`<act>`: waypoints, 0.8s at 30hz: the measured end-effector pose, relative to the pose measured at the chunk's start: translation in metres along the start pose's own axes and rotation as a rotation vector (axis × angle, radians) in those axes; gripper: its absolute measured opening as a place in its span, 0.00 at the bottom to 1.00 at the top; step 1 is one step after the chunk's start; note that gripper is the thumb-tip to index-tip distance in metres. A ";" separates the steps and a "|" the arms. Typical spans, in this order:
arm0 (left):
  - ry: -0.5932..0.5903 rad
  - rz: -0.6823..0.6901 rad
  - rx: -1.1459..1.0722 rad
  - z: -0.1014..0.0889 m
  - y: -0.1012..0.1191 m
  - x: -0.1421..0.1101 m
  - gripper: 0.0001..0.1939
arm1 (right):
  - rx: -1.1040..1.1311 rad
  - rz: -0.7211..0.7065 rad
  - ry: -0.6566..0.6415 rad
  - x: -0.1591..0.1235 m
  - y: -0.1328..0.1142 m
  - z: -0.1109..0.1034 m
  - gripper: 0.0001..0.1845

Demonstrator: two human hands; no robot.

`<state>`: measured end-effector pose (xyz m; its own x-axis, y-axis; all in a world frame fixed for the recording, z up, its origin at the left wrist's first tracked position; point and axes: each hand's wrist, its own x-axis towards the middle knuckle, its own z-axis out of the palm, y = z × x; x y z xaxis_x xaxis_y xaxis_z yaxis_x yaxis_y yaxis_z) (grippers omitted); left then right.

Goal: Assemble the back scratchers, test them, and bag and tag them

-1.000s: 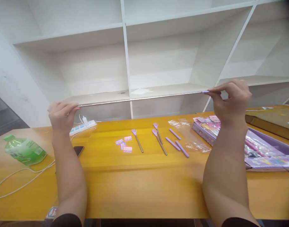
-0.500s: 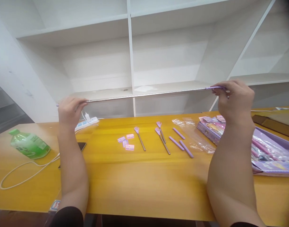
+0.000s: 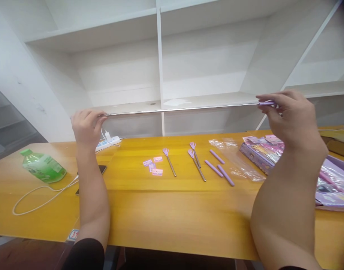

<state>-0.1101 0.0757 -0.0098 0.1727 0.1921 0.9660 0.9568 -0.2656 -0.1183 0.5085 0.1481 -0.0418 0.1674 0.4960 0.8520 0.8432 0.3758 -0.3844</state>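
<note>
A telescopic back scratcher (image 3: 183,109) is stretched out long between my hands, above the table's far edge. My left hand (image 3: 87,125) pinches its left end, and that tip is hidden by the fingers. At the other end my right hand (image 3: 290,110) grips the purple part, mostly covered by the fingers. Below on the table lie more back scratchers with purple claw heads and short metal rods: one alone (image 3: 170,165) and two side by side (image 3: 198,167). Three purple handle tubes (image 3: 226,175) rest to their right. Several small printed cards (image 3: 157,172) lie left of them.
A purple box (image 3: 256,159) of wrapped goods stands at right beside clear plastic bags (image 3: 245,170). On the left are a green bottle (image 3: 44,167) lying on its side, a white cable (image 3: 34,210), a phone (image 3: 102,169) and a power strip (image 3: 108,142). White shelves (image 3: 202,67) rise behind.
My right hand has moved slightly right, and the rod between my hands looks a little longer and more level. The whole view has shifted a little. Both hands keep their hold.
</note>
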 end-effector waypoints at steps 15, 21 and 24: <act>-0.045 -0.040 -0.054 -0.008 -0.007 -0.001 0.24 | 0.055 -0.225 0.116 -0.005 0.011 0.006 0.07; -0.145 0.051 -0.053 -0.001 0.003 0.000 0.20 | -0.040 -0.090 0.130 0.003 0.017 0.012 0.11; -0.173 0.089 -0.055 0.001 0.006 0.001 0.18 | -0.068 -0.034 0.103 0.008 0.021 0.017 0.12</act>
<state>-0.1040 0.0756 -0.0101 0.2979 0.3239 0.8979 0.9227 -0.3390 -0.1839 0.5185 0.1737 -0.0489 0.1868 0.3993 0.8976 0.8812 0.3358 -0.3327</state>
